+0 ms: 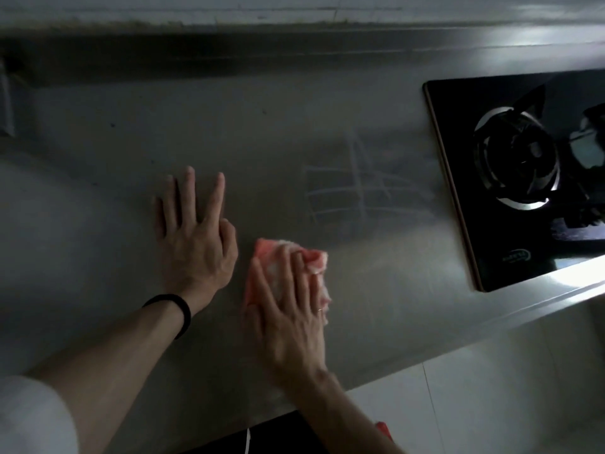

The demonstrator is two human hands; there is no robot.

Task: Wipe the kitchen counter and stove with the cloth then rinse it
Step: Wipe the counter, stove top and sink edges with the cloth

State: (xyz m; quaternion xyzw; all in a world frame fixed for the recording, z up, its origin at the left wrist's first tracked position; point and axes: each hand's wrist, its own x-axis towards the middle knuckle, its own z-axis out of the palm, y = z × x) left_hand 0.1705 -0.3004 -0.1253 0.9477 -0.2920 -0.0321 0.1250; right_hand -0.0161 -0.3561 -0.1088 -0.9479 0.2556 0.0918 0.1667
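A pink and white cloth (314,262) lies folded on the steel counter (108,204) near its front edge. My right hand (291,309) presses flat on top of the cloth, fingers straight. My left hand (193,237) rests palm down on the bare counter just left of the cloth, fingers spread. A black glass stove (458,204) with a round burner (517,162) is set into the counter at the right, apart from both hands.
A raised backsplash ledge (229,57) runs along the back of the counter. Faint wet streaks (353,188) mark the steel between the cloth and the stove. The counter's front edge (491,316) slants down to the left, with pale floor tiles (491,398) below.
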